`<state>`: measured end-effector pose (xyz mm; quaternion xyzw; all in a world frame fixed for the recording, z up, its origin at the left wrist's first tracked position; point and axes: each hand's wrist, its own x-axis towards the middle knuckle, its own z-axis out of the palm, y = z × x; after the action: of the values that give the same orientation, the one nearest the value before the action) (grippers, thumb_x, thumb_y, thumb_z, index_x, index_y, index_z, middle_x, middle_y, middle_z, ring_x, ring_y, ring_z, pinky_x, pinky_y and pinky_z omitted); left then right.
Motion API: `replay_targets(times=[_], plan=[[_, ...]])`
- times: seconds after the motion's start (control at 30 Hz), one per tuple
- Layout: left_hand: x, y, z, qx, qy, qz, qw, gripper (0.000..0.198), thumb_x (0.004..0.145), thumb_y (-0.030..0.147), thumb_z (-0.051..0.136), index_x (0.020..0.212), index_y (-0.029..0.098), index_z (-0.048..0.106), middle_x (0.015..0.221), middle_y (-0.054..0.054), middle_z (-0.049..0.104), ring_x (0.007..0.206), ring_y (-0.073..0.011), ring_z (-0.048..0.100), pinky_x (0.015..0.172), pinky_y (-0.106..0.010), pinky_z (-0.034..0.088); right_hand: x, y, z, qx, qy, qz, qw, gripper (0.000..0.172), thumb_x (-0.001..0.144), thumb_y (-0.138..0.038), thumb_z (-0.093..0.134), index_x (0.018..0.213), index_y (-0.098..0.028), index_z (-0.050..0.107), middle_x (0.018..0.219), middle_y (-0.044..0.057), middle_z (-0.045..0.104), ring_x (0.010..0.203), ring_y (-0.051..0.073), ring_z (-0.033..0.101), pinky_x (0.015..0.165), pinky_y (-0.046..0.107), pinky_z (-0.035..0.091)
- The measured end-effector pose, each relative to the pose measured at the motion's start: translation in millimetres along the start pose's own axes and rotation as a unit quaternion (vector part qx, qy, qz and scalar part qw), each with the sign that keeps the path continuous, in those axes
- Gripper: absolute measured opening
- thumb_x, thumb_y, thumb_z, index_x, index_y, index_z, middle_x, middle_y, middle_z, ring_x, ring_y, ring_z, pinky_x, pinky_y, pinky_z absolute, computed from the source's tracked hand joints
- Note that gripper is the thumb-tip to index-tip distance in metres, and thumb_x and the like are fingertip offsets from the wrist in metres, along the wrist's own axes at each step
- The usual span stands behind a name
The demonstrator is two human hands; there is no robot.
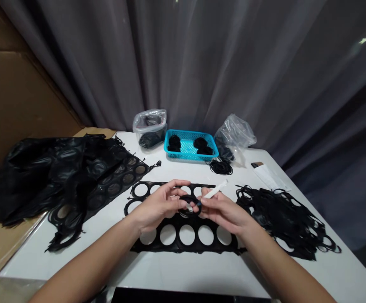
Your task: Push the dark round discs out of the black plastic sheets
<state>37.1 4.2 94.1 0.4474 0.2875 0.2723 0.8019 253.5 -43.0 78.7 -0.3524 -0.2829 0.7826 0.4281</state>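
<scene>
while left hand [159, 207] pinches ring [189, 198], right [226, 213] tilts tool [216, 191].

The near edge of the white table [176, 273] lies bare, an open strip in front of the punched black sheet [176, 247]. Over that sheet the left hand [157, 206], pinching a black ring [189, 201], and the right hand [225, 212], gripping a white tool [216, 191], fill the middle. A heap of black sheets [59, 176] blocks the left, and a tangle of black offcuts [287, 223] blocks the right. A bare lane runs beside the heap. At the back, a blue basket [191, 145], a plastic bag [149, 124], another bag [235, 134], loose rings [221, 167] and what may be a paper packet [271, 177] crowd the way to the grey curtain [233, 63].
</scene>
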Motion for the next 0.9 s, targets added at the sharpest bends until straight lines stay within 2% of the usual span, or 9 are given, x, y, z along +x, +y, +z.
replay_targets(times=[0.13, 0.23, 0.37, 0.47, 0.53, 0.6, 0.67, 0.77, 0.9], plan=[[0, -10, -19.2, 0.026, -0.013, 0.013, 1.0, 0.052, 0.074, 0.024, 0.084, 0.12, 0.021, 0.06, 0.089, 0.001, 0.061, 0.077, -0.0128, 0.067, 0.074, -0.025, 0.048, 12, 2, 5, -0.067, -0.07, 0.068, 0.993, 0.038, 0.074, -0.026, 0.084, 0.08, -0.019, 0.047, 0.089, 0.005, 0.073, 0.082, 0.016, 0.073, 0.068, 0.022, 0.05], [-2, -18, -41.6, 0.058, 0.018, 0.014, 0.998, 0.05, 0.077, 0.034, 0.082, 0.12, 0.021, 0.059, 0.095, -0.002, 0.063, 0.084, -0.0169, 0.067, 0.078, -0.03, 0.05, 33, -3, 6, -0.096, -0.077, 0.079, 0.989, 0.039, 0.072, -0.029, 0.085, 0.078, -0.019, 0.048, 0.089, 0.007, 0.074, 0.08, 0.015, 0.072, 0.064, 0.02, 0.049], [-5, -22, -74.4, 0.141, 0.113, 0.043, 0.983, 0.046, 0.078, 0.041, 0.079, 0.116, 0.02, 0.063, 0.11, -0.007, 0.064, 0.102, -0.0217, 0.063, 0.091, -0.035, 0.048, 81, -41, -5, -0.13, -0.048, 0.022, 0.99, 0.04, 0.068, -0.032, 0.087, 0.074, -0.019, 0.05, 0.09, 0.006, 0.074, 0.079, 0.013, 0.07, 0.066, 0.021, 0.05], [-7, -19, -94.0, 0.172, 0.172, 0.076, 0.967, 0.042, 0.082, 0.047, 0.073, 0.113, 0.019, 0.064, 0.105, -0.008, 0.066, 0.103, -0.0232, 0.062, 0.093, -0.037, 0.048, 129, -84, -17, -0.219, 0.008, -0.076, 0.973, 0.04, 0.067, -0.035, 0.085, 0.072, -0.02, 0.049, 0.089, 0.006, 0.074, 0.081, 0.016, 0.069, 0.066, 0.024, 0.049], [-9, -15, -102.5, 0.188, 0.2, 0.099, 0.957, 0.041, 0.083, 0.049, 0.07, 0.111, 0.019, 0.065, 0.102, -0.007, 0.068, 0.101, -0.0231, 0.062, 0.093, -0.037, 0.047, 166, -107, -24, -0.34, 0.066, -0.168, 0.923, 0.033, 0.076, -0.035, 0.076, 0.071, -0.022, 0.046, 0.083, 0.005, 0.073, 0.077, 0.017, 0.068, 0.065, 0.026, 0.048], [-10, -11, -107.3, 0.193, 0.221, 0.116, 0.949, 0.04, 0.084, 0.049, 0.069, 0.11, 0.019, 0.066, 0.101, -0.007, 0.068, 0.101, -0.023, 0.063, 0.094, -0.037, 0.047, 202, -118, -28, -0.505, 0.159, -0.232, 0.816, 0.026, 0.083, -0.031, 0.065, 0.069, -0.023, 0.044, 0.074, 0.003, 0.07, 0.072, 0.016, 0.066, 0.063, 0.026, 0.047], [-12, -8, -109.2, 0.181, 0.235, 0.123, 0.947, 0.038, 0.084, 0.048, 0.069, 0.109, 0.019, 0.067, 0.099, -0.006, 0.069, 0.101, -0.0228, 0.063, 0.093, -0.036, 0.047, 232, -115, -28, -0.573, 0.188, -0.241, 0.76, 0.023, 0.082, -0.024, 0.062, 0.065, -0.022, 0.046, 0.071, 0.003, 0.068, 0.071, 0.018, 0.064, 0.065, 0.027, 0.045], [-13, -6, -108.7, 0.165, 0.24, 0.128, 0.948, 0.035, 0.084, 0.046, 0.069, 0.107, 0.019, 0.068, 0.097, -0.005, 0.07, 0.099, -0.0218, 0.064, 0.092, -0.034, 0.048, 258, -94, -23, -0.631, 0.172, -0.224, 0.722, 0.024, 0.077, -0.015, 0.065, 0.06, -0.021, 0.05, 0.072, 0.004, 0.067, 0.073, 0.02, 0.064, 0.07, 0.029, 0.045], [-15, -6, -106.5, 0.16, 0.229, 0.138, 0.95, 0.032, 0.084, 0.043, 0.069, 0.105, 0.019, 0.068, 0.094, -0.005, 0.071, 0.097, -0.021, 0.065, 0.09, -0.032, 0.049, 264, -71, -19, -0.688, 0.139, -0.216, 0.679, 0.022, 0.081, -0.016, 0.064, 0.062, -0.02, 0.053, 0.083, 0.007, 0.068, 0.082, 0.022, 0.065, 0.079, 0.03, 0.044]])
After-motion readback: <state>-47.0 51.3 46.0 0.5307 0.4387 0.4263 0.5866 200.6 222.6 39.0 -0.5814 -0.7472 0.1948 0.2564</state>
